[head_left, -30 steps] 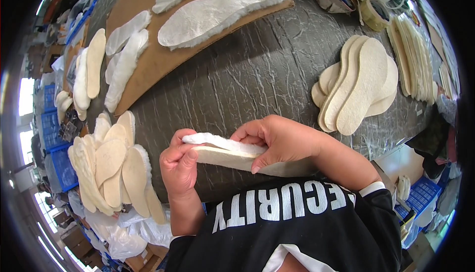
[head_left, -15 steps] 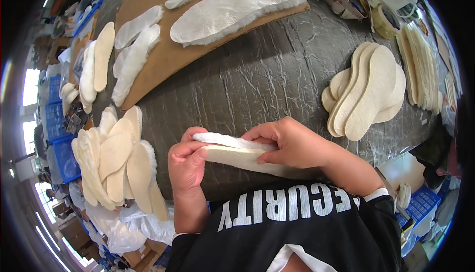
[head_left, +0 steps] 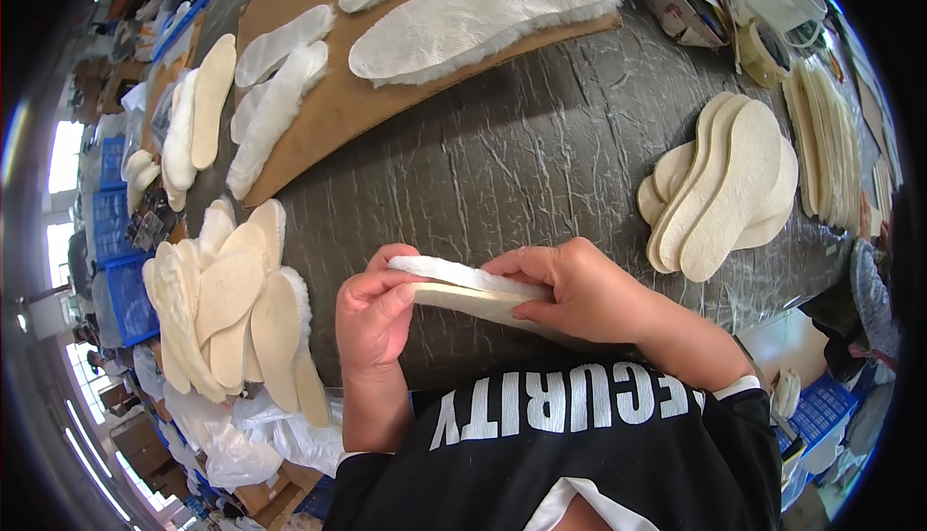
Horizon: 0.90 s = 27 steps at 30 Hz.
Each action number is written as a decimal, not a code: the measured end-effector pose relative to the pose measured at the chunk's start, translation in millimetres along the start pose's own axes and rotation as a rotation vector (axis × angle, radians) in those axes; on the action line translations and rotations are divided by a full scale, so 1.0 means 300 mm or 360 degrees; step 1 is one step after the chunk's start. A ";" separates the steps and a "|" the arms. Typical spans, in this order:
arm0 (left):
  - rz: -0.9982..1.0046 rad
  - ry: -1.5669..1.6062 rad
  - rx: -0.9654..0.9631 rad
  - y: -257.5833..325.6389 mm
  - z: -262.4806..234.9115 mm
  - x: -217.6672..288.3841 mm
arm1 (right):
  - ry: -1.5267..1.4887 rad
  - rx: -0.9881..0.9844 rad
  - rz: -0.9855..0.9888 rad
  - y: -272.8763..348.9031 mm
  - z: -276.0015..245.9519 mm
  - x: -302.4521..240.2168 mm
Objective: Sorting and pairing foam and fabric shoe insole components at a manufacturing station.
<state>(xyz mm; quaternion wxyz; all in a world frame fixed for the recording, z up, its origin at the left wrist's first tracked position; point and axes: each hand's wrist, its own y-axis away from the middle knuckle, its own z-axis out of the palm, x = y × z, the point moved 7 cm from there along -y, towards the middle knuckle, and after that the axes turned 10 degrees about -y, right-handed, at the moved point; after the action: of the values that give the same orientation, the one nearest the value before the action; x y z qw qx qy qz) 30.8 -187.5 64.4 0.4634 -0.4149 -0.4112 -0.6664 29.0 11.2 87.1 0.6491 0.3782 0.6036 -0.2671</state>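
Close to my chest, both hands hold an insole (head_left: 473,303) with a cream felt side toward me and a white fleece layer (head_left: 454,272) behind it. A thin gap shows between the two layers along the upper edge. My left hand (head_left: 375,304) pinches the left end, thumb on the cream side and fingers behind. My right hand (head_left: 579,292) grips nearer the right end, thumb on the front and fingers over the fleece edge. The insole's lower right part is hidden by my right hand.
At left lies a pile of fleece-lined insoles (head_left: 230,290). Stacked felt insoles (head_left: 731,188) lie at right, beside a row of upright insoles (head_left: 821,140). A brown board (head_left: 319,150) carries white fleece pieces (head_left: 483,19). A tape roll (head_left: 763,51) stands at the far right.
The whole view has shifted slightly, so the table things sit a little differently in the picture. My hands keep the same hold on the insole, with hardly any movement.
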 end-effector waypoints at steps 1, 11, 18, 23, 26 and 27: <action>-0.0026 0.0026 0.0033 0.000 -0.003 -0.004 | 0.0014 0.0011 0.0005 0.002 0.001 0.001; -0.0068 0.0073 0.0150 -0.002 0.003 -0.014 | 0.0096 0.0073 -0.0040 0.015 0.003 -0.020; 0.0037 -0.0035 0.0135 -0.006 0.028 0.006 | 0.0217 -0.0013 -0.0166 -0.020 0.001 -0.051; 0.0114 -0.0078 0.0059 -0.007 0.053 0.023 | 0.0303 0.0014 -0.0102 -0.055 0.015 -0.057; 0.0132 -0.0077 0.0013 -0.008 0.067 0.027 | 0.0258 0.0101 -0.0173 -0.063 0.012 -0.061; 0.0139 -0.0097 0.0014 -0.008 0.069 0.026 | 0.0224 0.0116 -0.0138 -0.065 0.009 -0.056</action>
<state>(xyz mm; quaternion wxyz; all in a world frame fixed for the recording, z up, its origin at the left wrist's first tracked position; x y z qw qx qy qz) 30.1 -169.7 77.9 0.4812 -0.4505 -0.4096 -0.6307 12.6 -4.0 100.4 0.5787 0.3929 0.6534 -0.2896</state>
